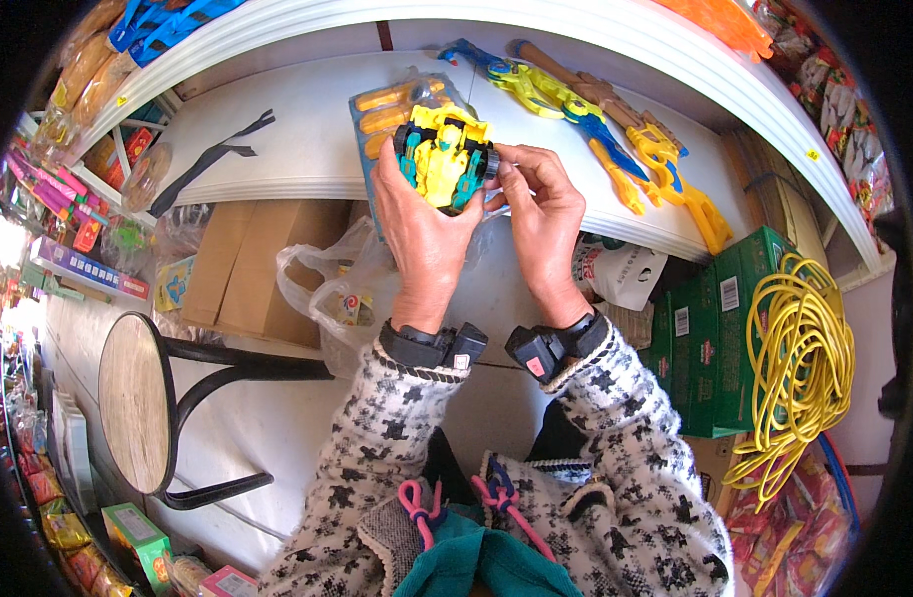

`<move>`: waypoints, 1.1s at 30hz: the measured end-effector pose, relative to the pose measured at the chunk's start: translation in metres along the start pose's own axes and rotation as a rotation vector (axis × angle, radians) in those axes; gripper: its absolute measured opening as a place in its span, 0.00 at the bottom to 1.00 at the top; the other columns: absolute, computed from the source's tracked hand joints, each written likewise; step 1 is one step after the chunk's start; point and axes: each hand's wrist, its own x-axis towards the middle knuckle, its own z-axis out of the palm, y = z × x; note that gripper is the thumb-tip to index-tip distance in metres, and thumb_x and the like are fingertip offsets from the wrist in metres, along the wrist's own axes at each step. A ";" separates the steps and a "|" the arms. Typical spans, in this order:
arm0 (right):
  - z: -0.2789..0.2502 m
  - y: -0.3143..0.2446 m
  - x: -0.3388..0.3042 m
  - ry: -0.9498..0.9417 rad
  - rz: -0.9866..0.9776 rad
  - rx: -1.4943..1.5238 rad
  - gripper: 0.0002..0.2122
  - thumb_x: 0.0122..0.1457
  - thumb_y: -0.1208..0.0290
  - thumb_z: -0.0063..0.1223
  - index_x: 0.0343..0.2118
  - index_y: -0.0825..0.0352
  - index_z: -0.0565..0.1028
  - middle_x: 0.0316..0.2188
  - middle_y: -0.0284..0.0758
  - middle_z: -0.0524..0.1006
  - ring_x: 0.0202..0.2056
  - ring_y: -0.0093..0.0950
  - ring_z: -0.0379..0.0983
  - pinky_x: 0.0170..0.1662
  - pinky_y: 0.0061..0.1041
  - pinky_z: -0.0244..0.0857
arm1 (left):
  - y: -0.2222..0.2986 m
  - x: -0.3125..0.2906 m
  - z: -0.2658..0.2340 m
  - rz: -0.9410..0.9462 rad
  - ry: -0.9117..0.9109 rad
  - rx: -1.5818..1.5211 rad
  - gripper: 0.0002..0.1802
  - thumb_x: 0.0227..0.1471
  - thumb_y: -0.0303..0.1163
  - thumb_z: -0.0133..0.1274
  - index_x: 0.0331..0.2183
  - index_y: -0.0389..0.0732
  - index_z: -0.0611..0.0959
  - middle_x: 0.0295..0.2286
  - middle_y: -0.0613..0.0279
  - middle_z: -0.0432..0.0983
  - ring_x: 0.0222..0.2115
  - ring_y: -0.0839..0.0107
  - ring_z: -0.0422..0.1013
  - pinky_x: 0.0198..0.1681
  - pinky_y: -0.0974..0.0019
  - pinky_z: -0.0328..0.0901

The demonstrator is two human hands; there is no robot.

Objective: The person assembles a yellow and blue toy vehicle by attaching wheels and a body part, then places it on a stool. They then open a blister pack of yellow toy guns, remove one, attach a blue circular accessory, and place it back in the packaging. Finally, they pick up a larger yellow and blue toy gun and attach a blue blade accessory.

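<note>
Toy vehicle (440,171), glossy yellow and teal plastic, at twelve o'clock from my view's centre, raised in front of the smooth white shelf (307,129). Its long axis appears to run from twelve to six o'clock; I cannot tell which end is its front. My left hand (417,234) cups its nine o'clock flank; my right hand (544,219), narrowed to a pinch, grips its round black wheel (492,164) at three. Beyond: slender plastic toys (541,92) at one o'clock, looped yellow cable (800,358) at three.

Glossy yellow plastic toy (439,169)
</note>
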 end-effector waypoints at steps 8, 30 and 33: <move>0.002 0.009 -0.001 -0.078 -0.008 -0.005 0.14 0.54 0.86 0.55 0.45 0.74 0.74 0.39 0.35 0.75 0.33 0.21 0.75 0.38 0.21 0.73 | 0.001 0.003 -0.008 0.028 0.062 0.143 0.56 0.28 0.31 0.71 0.58 0.36 0.58 0.50 0.45 0.63 0.51 0.48 0.62 0.53 0.49 0.58; -0.015 0.033 0.004 -0.035 0.149 0.228 0.15 0.51 0.82 0.62 0.43 0.72 0.75 0.33 0.35 0.80 0.37 0.20 0.76 0.43 0.18 0.70 | 0.014 0.005 -0.020 0.208 -0.009 0.284 0.53 0.28 0.28 0.70 0.58 0.39 0.61 0.49 0.49 0.64 0.49 0.52 0.63 0.51 0.52 0.57; -0.013 0.035 0.000 0.004 0.145 0.243 0.14 0.51 0.81 0.63 0.42 0.72 0.77 0.33 0.33 0.79 0.36 0.18 0.74 0.42 0.17 0.68 | 0.016 0.003 -0.018 0.176 -0.023 0.309 0.54 0.28 0.27 0.70 0.58 0.39 0.61 0.48 0.50 0.66 0.48 0.52 0.63 0.51 0.52 0.57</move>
